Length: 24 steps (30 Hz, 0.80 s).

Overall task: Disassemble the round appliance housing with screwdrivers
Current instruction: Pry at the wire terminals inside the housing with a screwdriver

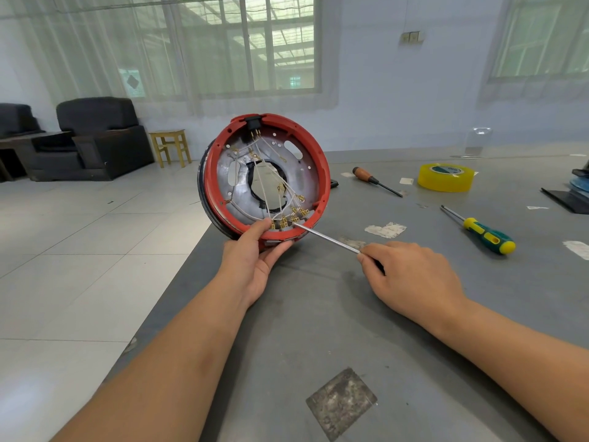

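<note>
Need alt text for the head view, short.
A left hand holds a round red appliance housing on edge over a grey table, while the right hand aims a thin metal screwdriver at its brass terminals.

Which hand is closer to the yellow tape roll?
The right hand. It sits on the table, nearer the yellow tape roll. The left hand is farther away, holding the red housing.

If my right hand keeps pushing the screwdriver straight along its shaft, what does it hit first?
Probably the brass terminals inside the lower rim of the red housing. The screwdriver in the right hand already has its tip there, though whether it touches is unclear.
</note>
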Motion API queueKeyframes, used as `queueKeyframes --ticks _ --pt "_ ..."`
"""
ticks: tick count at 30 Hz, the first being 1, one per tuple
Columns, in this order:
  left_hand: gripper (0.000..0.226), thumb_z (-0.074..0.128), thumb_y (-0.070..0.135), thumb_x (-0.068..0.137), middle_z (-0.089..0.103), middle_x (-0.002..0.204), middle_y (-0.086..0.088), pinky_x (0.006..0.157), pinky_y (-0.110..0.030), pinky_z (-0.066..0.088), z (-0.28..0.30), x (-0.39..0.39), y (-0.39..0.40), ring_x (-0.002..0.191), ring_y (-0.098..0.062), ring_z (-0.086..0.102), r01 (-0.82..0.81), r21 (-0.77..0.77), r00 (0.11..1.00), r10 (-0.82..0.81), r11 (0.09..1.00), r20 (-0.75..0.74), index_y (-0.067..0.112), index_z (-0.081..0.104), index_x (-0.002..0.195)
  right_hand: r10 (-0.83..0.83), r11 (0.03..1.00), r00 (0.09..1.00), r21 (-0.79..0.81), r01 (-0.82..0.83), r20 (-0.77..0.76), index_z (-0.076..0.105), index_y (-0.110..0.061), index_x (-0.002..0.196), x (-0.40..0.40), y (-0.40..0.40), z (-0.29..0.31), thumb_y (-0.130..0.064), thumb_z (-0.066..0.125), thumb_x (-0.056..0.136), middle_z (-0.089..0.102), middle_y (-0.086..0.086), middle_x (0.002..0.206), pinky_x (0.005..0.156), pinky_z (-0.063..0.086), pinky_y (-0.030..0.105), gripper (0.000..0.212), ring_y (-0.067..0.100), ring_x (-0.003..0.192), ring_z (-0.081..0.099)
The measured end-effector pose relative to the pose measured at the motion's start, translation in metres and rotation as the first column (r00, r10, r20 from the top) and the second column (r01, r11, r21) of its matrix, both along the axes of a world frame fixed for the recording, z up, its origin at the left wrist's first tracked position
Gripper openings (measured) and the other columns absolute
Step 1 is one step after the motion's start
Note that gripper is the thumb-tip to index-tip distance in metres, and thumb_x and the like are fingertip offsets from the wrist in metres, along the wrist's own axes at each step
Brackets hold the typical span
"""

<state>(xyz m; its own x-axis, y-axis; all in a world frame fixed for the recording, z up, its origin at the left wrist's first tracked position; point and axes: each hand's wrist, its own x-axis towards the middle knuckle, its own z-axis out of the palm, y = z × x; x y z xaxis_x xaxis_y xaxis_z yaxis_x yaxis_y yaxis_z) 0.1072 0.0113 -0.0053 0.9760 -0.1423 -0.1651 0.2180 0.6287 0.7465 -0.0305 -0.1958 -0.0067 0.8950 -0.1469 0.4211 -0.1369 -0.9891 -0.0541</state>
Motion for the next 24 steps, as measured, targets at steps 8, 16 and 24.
queueKeyframes --ticks 8,16,24 --pt "0.062 0.082 0.006 0.088 0.07 0.122 -0.021 0.073 -0.056 0.066 -0.001 0.003 0.004 0.09 -0.042 0.079 0.018 0.025 0.998 -0.019 1.0 0.059 0.019 0.042 0.133 0.055 0.993 0.999 -0.106 -0.054 0.003 0.062 -0.036 0.111 -0.002 -0.002 0.002 -0.056 0.022 0.102 0.062 -0.01 0.089 0.062 0.054 0.035 0.045 0.023 0.08 0.065" --pt "0.046 0.079 0.024 0.094 0.067 0.131 -0.024 0.074 -0.052 0.066 0.007 0.007 0.02 0.099 -0.042 0.078 0.131 0.202 0.988 -0.145 0.971 0.055 0.01 0.058 0.132 0.098 0.988 0.995 -0.117 -0.097 0.003 0.062 -0.035 0.108 -0.003 0.0 0.001 -0.055 0.024 0.102 0.063 -0.01 0.089 0.061 0.054 0.034 0.043 0.023 0.078 0.065" --pt "0.024 0.074 0.004 0.093 0.08 0.1 -0.022 0.069 -0.039 0.066 0.005 0.013 0.028 0.092 -0.037 0.08 0.119 0.287 0.987 -0.144 0.95 0.067 -0.003 0.066 0.115 0.107 0.991 0.994 -0.081 -0.108 -0.009 0.06 -0.033 0.104 -0.003 -0.002 0.001 -0.052 0.029 0.103 0.063 -0.01 0.086 0.063 0.054 0.036 0.037 0.024 0.08 0.064"
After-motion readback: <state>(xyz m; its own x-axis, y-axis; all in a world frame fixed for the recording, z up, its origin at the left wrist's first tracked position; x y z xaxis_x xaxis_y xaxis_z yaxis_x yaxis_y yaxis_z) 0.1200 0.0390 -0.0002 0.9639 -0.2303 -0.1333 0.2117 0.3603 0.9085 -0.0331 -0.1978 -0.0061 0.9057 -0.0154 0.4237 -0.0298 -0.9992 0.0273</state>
